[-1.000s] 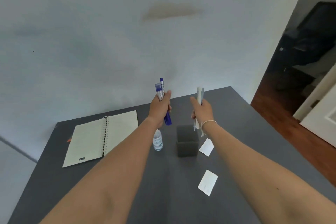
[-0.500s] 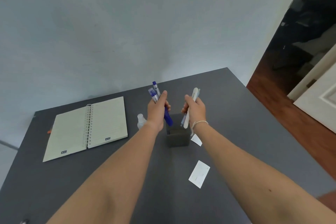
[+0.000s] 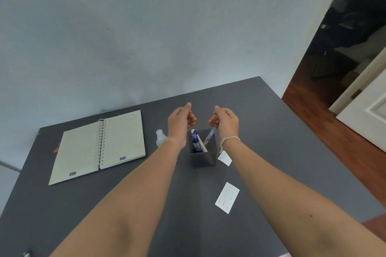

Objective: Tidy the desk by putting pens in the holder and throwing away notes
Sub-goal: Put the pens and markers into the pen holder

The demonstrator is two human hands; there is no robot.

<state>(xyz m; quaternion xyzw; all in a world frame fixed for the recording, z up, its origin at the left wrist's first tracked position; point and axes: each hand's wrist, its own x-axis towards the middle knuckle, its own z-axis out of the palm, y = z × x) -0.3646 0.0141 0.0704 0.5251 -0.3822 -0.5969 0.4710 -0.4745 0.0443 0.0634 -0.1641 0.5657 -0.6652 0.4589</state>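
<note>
A dark grey square pen holder (image 3: 203, 159) stands mid-desk. Blue pens (image 3: 194, 139) and a white pen (image 3: 203, 148) stick up inside it. My left hand (image 3: 180, 124) hovers just above the holder's left rim, fingers loosely curled and thumb raised, holding nothing. My right hand (image 3: 227, 121) is above the right rim, its fingertips pinching the top of a light blue pen (image 3: 210, 136) whose lower end is inside the holder. One white note (image 3: 225, 158) lies beside the holder under my right wrist. A second note (image 3: 227, 198) lies nearer to me.
An open spiral notebook (image 3: 100, 148) lies at the left of the dark desk (image 3: 282, 142). A small clear bottle (image 3: 160, 137) stands left of my left wrist. The desk's right edge drops to a wooden floor (image 3: 309, 102) and a doorway.
Both hands came down over the holder. The blue pens left my left hand and now stand in the holder, as does the white pen from my right hand.
</note>
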